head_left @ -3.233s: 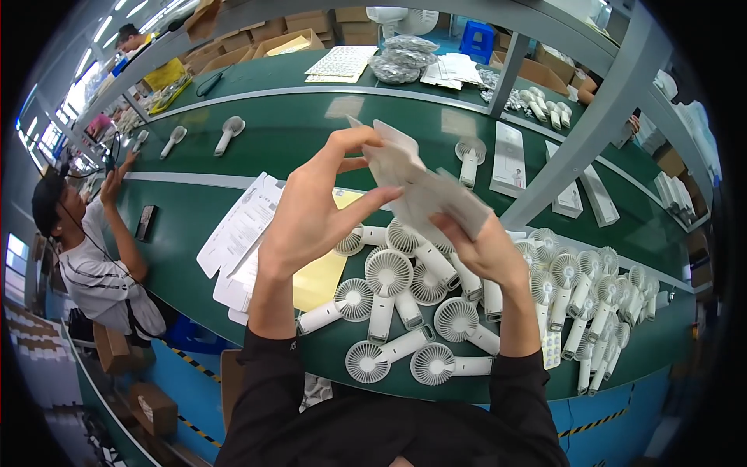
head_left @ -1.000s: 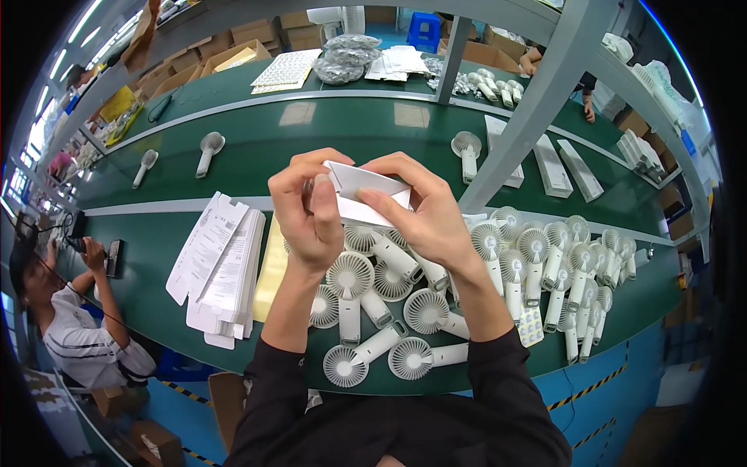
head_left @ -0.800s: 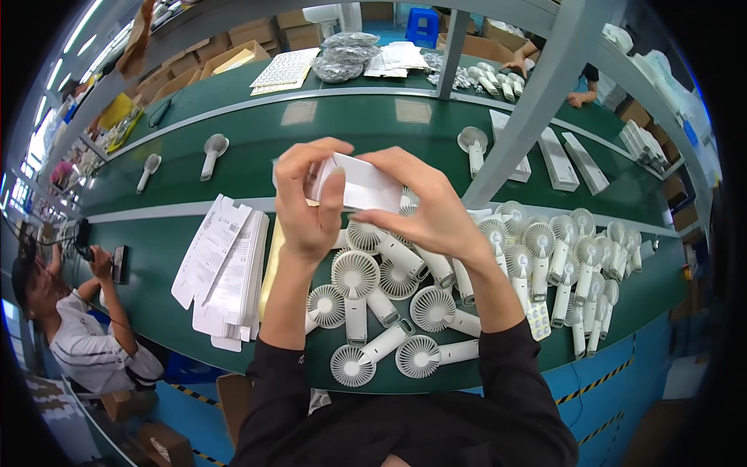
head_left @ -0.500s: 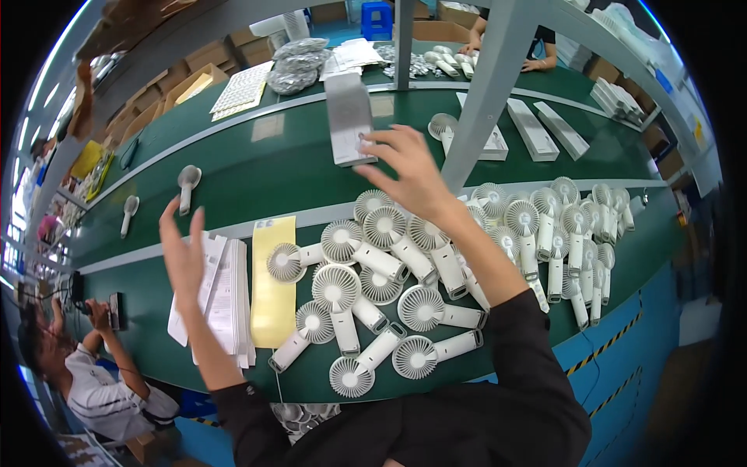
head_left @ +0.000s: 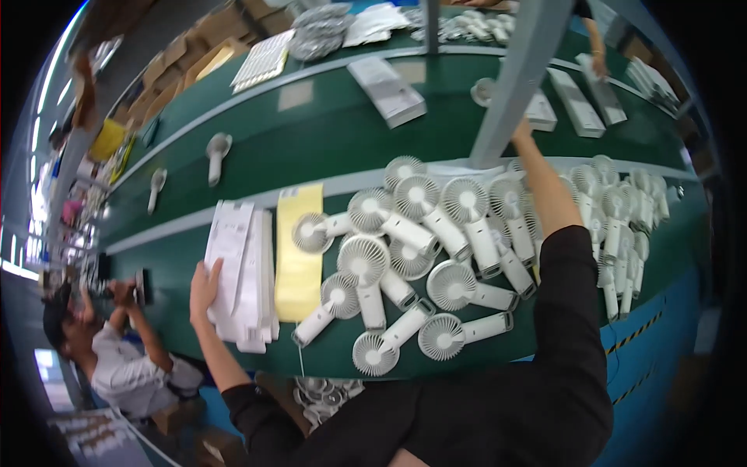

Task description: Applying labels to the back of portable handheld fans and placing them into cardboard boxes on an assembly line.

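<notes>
My left hand (head_left: 205, 291) is at the left edge of a stack of white printed leaflets (head_left: 241, 300), its fingers apart and touching the paper's side. My right hand (head_left: 522, 132) reaches far across the bench, mostly hidden behind a grey metal post (head_left: 520, 74). Nearest to it lies a long white box (head_left: 541, 114); whether the fingers grip it cannot be seen. Between my arms several white handheld fans (head_left: 364, 261) lie in a loose pile. A yellow sheet (head_left: 299, 282) lies between leaflets and fans. Another white box (head_left: 387, 92) lies on the green belt.
Two fans, one of them a larger-looking fan (head_left: 217, 158), lie on the belt to the left. A co-worker's hand (head_left: 598, 64) is at a box at far right. Another person (head_left: 128, 354) sits at left. Grey bags (head_left: 320, 33) lie at the back.
My right hand has left the white box, which now lies flat on the belt, and has reached right behind the post. My left hand has come down to the leaflets. The view has shifted.
</notes>
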`<control>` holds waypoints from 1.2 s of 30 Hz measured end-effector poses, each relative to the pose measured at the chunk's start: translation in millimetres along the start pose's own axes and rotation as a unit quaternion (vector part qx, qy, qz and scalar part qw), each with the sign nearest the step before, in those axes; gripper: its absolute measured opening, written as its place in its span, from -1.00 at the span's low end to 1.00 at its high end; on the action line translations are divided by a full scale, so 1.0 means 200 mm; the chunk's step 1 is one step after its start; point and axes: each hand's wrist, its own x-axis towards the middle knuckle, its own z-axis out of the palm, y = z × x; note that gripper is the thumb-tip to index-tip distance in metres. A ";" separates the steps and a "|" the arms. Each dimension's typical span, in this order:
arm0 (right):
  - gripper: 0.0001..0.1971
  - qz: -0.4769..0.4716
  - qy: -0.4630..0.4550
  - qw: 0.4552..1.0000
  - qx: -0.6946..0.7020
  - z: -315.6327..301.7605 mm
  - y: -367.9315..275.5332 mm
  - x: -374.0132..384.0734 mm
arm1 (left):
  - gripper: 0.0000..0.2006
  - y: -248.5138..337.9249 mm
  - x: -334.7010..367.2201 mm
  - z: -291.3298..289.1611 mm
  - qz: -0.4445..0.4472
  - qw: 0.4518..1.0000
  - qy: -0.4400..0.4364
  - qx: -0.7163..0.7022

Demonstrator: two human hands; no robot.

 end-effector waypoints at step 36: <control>-0.86 0.299 -0.117 0.735 0.597 -1.00 -0.18 -2.50 | -0.67 0.69 1.12 0.34 0.277 0.958 -0.072 -0.018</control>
